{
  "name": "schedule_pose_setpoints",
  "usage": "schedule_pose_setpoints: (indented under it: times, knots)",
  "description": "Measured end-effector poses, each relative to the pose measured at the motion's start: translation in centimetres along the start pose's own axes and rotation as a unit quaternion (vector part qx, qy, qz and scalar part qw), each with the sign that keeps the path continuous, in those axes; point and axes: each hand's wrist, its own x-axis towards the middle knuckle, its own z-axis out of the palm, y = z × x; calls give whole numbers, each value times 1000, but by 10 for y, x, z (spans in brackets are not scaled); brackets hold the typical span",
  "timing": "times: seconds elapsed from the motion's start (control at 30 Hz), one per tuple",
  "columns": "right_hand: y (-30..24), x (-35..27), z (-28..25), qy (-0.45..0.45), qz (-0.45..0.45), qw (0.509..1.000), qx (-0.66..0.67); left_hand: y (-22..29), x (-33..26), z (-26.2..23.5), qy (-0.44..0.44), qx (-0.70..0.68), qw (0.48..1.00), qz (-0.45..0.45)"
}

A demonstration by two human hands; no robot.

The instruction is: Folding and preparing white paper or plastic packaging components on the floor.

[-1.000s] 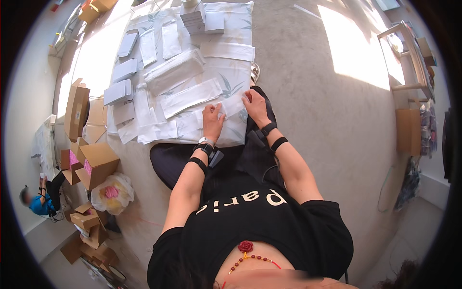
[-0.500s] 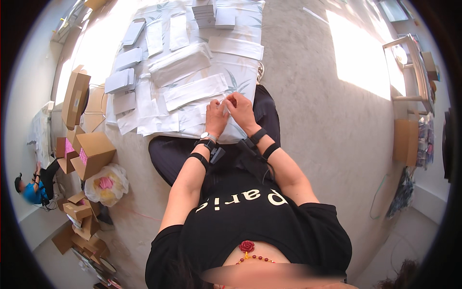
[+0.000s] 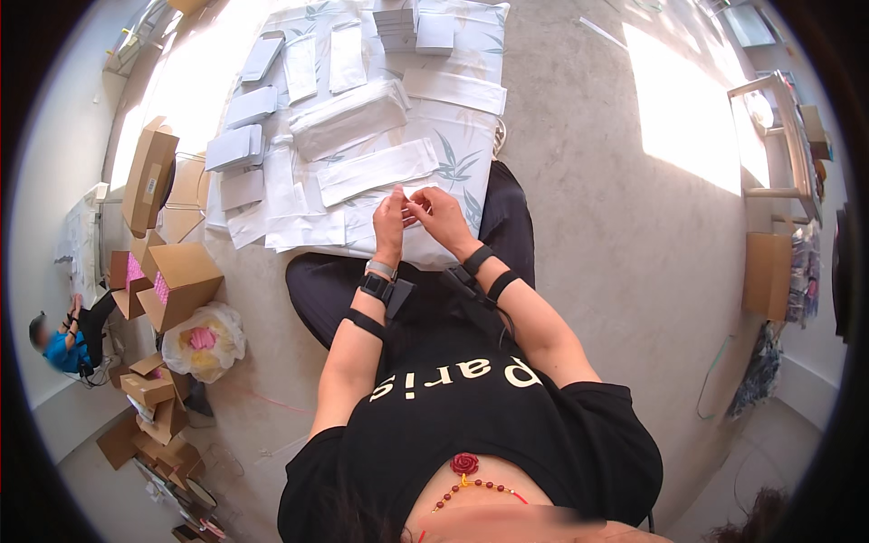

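My left hand (image 3: 389, 223) and my right hand (image 3: 440, 215) meet over the near edge of a table covered with a leaf-patterned white cloth (image 3: 460, 168). Their fingertips are pinched together, almost touching. Whatever is between them is too small or pale to make out. Just beyond my fingers lies a flat white sleeve (image 3: 378, 170). Farther back rests a thick pile of similar sleeves (image 3: 348, 119). Small stacks of white cards (image 3: 235, 147) stand along the left side, near more loose white sleeves (image 3: 317, 230).
Taller card stacks (image 3: 396, 27) stand at the far end. On the floor to the left are open cardboard boxes (image 3: 187, 282) and a clear plastic bag (image 3: 205, 342) with something pink inside. A person in blue (image 3: 63, 351) sits at far left. A metal-framed rack (image 3: 786, 136) stands right.
Both hands have shifted slightly left and come closer together, with the left hand turned more upright. The whole scene has slid a little to the right as my head moved.
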Motion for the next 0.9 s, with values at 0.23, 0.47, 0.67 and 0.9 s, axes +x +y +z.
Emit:
schedule_pose_setpoints:
  times: [0.23,0.47,0.67,0.9]
  knots:
    - [35,10,-23,89,114,989,37,-35,25,-40,136,309,919,204]
    - [62,10,-31,110,152,975,115,-19,18,-31,134,331,907,224]
    - [62,15,-23,82,145,978,127,-12,21,-34,108,357,895,245]
    - [53,31,-16,41,114,981,149,-6,28,-35,79,376,892,239]
